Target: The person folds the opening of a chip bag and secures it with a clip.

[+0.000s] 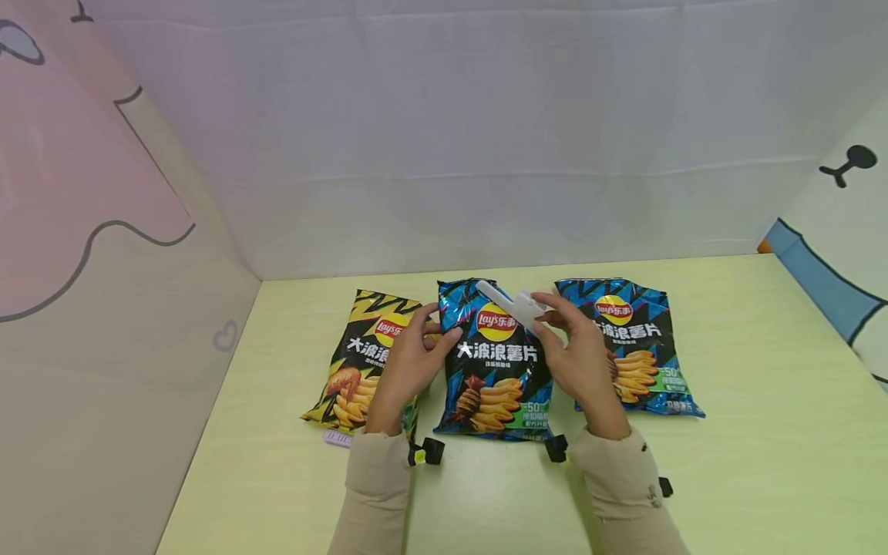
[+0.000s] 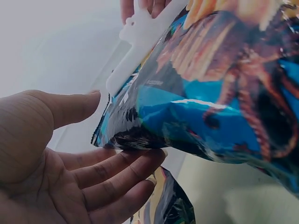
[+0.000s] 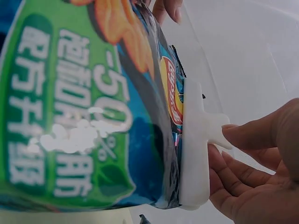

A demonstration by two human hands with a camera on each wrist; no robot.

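The middle chip bag point(image 1: 494, 362) lies on the green bench point(image 1: 763, 432), its long side pointing away from the person. The left hand point(image 1: 409, 366) is spread flat at its left edge. The right hand point(image 1: 579, 358) pinches a white clip point(image 1: 509, 304), slanting across the bag's far end.

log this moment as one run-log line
left hand: open, touching middle chip bag | right hand: pinching white bag clip | clip: at bag's top edge

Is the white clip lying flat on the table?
No, the right hand holds the white clip up against the middle chip bag.
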